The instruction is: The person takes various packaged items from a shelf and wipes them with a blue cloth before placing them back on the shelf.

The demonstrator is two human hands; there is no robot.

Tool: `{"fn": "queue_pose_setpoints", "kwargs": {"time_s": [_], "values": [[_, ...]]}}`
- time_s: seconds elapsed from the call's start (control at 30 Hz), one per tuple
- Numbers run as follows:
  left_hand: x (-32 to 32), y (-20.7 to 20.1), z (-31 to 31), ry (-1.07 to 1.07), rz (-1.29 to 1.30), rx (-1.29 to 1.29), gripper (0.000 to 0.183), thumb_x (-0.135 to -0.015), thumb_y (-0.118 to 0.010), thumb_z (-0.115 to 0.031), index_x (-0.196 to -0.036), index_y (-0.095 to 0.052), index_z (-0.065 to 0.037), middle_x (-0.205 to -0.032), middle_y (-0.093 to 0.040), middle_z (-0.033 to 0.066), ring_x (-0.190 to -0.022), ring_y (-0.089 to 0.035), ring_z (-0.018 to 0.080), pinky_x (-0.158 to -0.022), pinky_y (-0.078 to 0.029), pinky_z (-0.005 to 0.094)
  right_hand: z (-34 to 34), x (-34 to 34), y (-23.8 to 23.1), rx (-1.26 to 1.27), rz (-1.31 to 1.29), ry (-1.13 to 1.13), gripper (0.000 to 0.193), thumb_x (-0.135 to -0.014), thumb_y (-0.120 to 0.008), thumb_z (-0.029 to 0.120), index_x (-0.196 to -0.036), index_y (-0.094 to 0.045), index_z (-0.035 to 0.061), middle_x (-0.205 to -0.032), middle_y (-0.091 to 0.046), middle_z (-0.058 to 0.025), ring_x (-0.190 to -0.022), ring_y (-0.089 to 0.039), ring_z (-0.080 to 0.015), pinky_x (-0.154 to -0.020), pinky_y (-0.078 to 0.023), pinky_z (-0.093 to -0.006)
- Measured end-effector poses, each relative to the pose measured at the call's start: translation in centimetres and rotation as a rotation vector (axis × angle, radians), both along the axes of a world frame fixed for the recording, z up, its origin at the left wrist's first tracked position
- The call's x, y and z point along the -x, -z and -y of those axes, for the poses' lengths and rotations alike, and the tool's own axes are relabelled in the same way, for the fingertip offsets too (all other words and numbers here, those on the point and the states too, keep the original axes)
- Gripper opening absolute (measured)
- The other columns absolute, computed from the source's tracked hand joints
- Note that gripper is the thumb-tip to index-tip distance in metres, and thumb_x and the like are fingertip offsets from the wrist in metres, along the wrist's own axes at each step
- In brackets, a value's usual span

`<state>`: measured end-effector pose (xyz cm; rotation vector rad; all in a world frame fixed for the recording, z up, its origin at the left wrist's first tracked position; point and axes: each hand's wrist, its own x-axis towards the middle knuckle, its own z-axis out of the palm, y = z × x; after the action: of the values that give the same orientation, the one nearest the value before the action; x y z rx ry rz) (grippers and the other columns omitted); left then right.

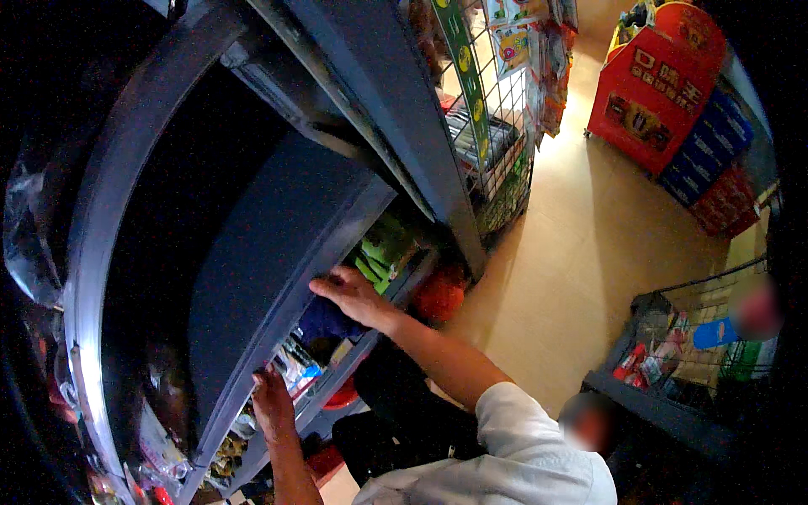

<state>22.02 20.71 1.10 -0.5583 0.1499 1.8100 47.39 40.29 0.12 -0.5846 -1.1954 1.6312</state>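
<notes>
A dark shelf board with a grey front lip slants across the middle, its top bare. My right hand is closed on the lip toward its far end, the thumb lying along the edge. Nearer to me, my left hand grips the same lip with bent fingers, some of them hidden. Below the board, a lower shelf holds green packets, a dark blue bundle and small packaged goods.
Grey uprights frame the shelving, with a wire rack of hanging packets behind. A red display stand and stacked blue boxes stand across the beige floor. At right is a wire basket of goods; a red round object sits low.
</notes>
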Motion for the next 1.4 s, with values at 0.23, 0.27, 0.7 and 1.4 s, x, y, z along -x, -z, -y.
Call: {"fn": "queue_pose_setpoints", "kwargs": {"time_s": [0.23, 0.27, 0.7, 1.4], "values": [[2.2, 2.2, 1.6, 0.043, -1.316, 0.216, 0.02, -0.087, -0.063, -0.013, -0.103, -0.057, -0.004, -0.108, -0.059, 0.0059, -0.099, -0.055, 0.0179, -0.086, -0.045, 0.0291, 0.5, 1.9, 1.0, -0.087, -0.115, 0.147, 0.029, -0.088, -0.062, 0.032, -0.094, -0.063, 0.0034, -0.083, -0.064, -0.0058, -0.074, -0.056, -0.0141, -0.065, -0.045, -0.0325], [1.9, 2.2, 1.2, 0.03, -1.318, 0.225, 0.02, -0.087, -0.063, -0.013, -0.103, -0.057, -0.003, -0.108, -0.059, 0.0061, -0.1, -0.055, 0.0183, -0.088, -0.045, 0.0288, 0.7, 1.1, 0.4, 0.02, -0.037, 0.025, 0.026, -0.089, -0.062, 0.028, -0.095, -0.062, 0.0028, -0.085, -0.061, -0.0008, -0.08, -0.053, -0.0094, -0.076, -0.043, -0.0239], [3.4, 2.2, 3.0, 0.007, -0.585, -0.007, 0.027, -0.09, -0.049, -0.013, -0.114, -0.053, -0.001, -0.115, -0.057, 0.0118, -0.11, -0.052, 0.0245, -0.093, -0.041, 0.0317, 6.3, -3.2, 3.8, 1.198, -0.866, -0.329, 0.05, -0.086, -0.061, 0.038, -0.122, -0.049, 0.0036, -0.112, -0.059, -0.011, -0.099, -0.059, -0.0244, -0.087, -0.049, -0.0384], [-0.4, 1.1, -0.3, 0.132, -1.873, 0.483, 0.014, -0.093, -0.053, -0.017, -0.09, -0.052, -0.003, -0.091, -0.058, 0.0067, -0.084, -0.055, 0.0207, -0.078, -0.044, 0.0289, -0.9, -1.6, -2.5, -0.824, 0.637, 0.743, 0.054, -0.075, -0.066, 0.04, -0.122, -0.054, 0.0154, -0.145, -0.032, -0.0154, -0.124, -0.038, -0.0329, -0.09, -0.034, -0.0555]]}}
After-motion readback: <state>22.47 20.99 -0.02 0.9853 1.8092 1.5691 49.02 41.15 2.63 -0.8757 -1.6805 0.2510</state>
